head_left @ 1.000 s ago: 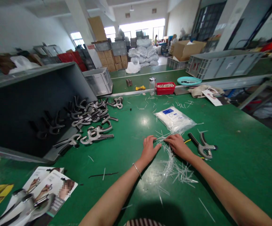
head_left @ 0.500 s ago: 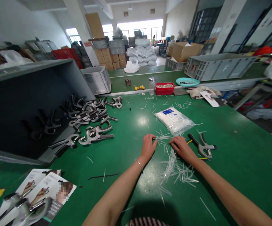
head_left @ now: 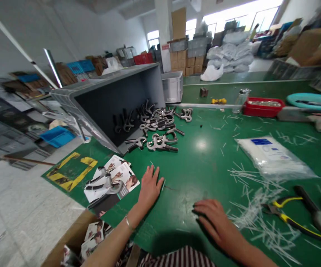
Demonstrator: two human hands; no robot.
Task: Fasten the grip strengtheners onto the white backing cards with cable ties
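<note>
My left hand (head_left: 150, 187) reaches over the green table with its fingers spread and nothing in it. It is beside a short white strip (head_left: 163, 185) and nearest the printed cards (head_left: 127, 177) with grey-and-black hand grippers (head_left: 108, 184) on top. My right hand (head_left: 214, 222) is low over the table, fingers stretched and holding nothing visible. To its right lie a loose heap of thin clear plastic strips (head_left: 256, 207), cutting pliers (head_left: 281, 215) with yellow-and-black handles, and another hand grip (head_left: 320, 213), partly cut off by the frame edge.
A grey crate (head_left: 107, 85) lies on its side, hand grips spilling from it. A plastic bag of white strips (head_left: 273, 155), a red tray (head_left: 263, 107), a glass jar (head_left: 241, 101) and a teal plate (head_left: 313, 101) stand toward the back right. An open carton (head_left: 65, 233) is below the table edge.
The view has swung left. Both hands have left the plastic strips and moved left, the left hand toward the cards. The pliers now show uncovered.
</note>
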